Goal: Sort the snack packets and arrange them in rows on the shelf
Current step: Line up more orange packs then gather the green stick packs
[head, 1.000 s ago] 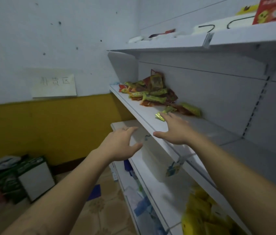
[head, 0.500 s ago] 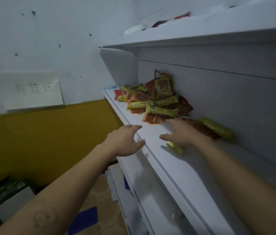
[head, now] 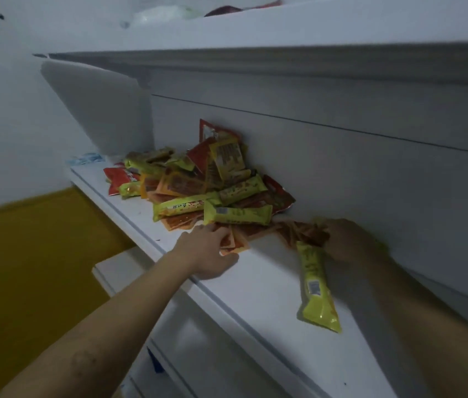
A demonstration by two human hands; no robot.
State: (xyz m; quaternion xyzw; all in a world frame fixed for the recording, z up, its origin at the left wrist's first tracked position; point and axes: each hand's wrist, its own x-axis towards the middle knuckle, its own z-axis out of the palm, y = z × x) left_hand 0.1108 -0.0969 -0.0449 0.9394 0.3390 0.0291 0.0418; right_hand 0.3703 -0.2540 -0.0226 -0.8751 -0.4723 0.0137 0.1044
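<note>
Currently, orange packets (head: 234, 242) are pinched by left hand (head: 207, 251); right hand (head: 350, 242) grip undeterminable (shadowed, by pile (head: 198, 182))

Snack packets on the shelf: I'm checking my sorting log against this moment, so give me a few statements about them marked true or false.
1. Most snack packets lie in a mixed heap against the back panel. True.
2. One long yellow-green packet lies apart from the heap on the shelf. True.
3. The left hand is down by the floor. False: it rests on flat orange packets at the heap's near edge.
4. The packets already stand in neat rows. False: they are still piled.
5. The right hand reaches brownish packets by the back panel. True.
</note>
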